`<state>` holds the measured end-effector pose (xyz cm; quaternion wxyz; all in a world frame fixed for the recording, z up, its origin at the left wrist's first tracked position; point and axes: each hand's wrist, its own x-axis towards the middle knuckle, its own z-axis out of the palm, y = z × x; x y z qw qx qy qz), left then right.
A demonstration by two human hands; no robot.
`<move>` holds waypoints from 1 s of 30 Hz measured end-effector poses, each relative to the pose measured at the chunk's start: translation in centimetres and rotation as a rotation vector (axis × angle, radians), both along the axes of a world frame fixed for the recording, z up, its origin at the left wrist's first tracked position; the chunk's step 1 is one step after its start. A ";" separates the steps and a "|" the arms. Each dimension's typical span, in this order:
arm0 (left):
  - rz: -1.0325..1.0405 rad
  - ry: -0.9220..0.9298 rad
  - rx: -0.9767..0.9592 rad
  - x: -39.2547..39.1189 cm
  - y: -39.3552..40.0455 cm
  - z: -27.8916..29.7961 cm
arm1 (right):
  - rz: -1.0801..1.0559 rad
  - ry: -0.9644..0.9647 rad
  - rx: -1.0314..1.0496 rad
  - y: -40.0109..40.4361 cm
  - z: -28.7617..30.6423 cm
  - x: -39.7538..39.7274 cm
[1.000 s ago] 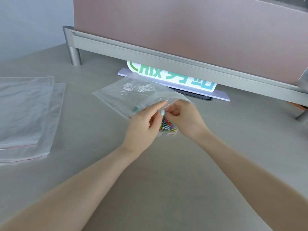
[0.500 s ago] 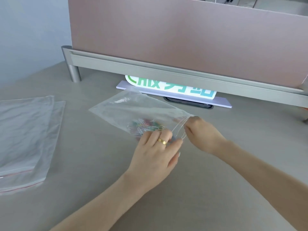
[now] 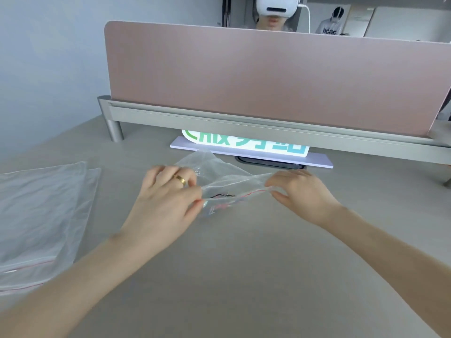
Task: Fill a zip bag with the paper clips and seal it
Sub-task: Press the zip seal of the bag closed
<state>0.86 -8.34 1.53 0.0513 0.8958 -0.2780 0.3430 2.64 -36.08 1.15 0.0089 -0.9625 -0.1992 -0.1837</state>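
Head view: zip bag (image 3: 227, 176) lies mid-bench, w/ its red-lined zip edge facing the person. Left hand (image 3: 168, 198) sits on the bag's left end, thumb & fingers pinching the zip strip there; gold ring (image 3: 180, 179) on one finger. Right hand (image 3: 302, 191) pinches the strip's right end btw thumb & fingers, so the strip runs stretched btw both hands. Paper clips (image 3: 220, 203) show only as blurry coloured bits inside the bag, just behind the strip, near the left thumb; can't tell how many. Can't tell if the zip is closed all along.

Bench (image 3: 244, 276) is grey. Stack of spare clear bags (image 3: 41, 215) lies flat at far left, well apart from the hands. Pink divider panel (image 3: 268, 76) stands at the back on a metal rail (image 3: 244, 128); white sign w/ green letters (image 3: 244, 143) sits under the rail, just behind the bag. Another person w/ a white headset (image 3: 277, 6) shows above the panel.
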 end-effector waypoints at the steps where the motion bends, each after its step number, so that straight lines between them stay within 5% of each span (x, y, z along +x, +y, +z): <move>1: 0.005 0.010 -0.025 0.3 0.3 0.7 | 0.009 -0.041 0.039 -0.1 0.7 -0.1; 10: -0.064 -0.017 -0.281 0.7 1.6 5.7 | 0.007 -0.010 0.400 0.4 7.5 -2.8; 16: -0.184 0.386 -0.554 -1.7 1.6 4.0 | 0.063 0.064 0.511 0.0 7.1 -4.7; 22: -0.244 0.577 -0.638 -4.9 0.8 0.8 | 0.048 0.151 0.662 -1.3 3.6 -6.6; 30: -0.180 0.547 -0.567 -7.2 0.5 -0.3 | -0.035 0.274 0.742 -1.8 1.0 -9.9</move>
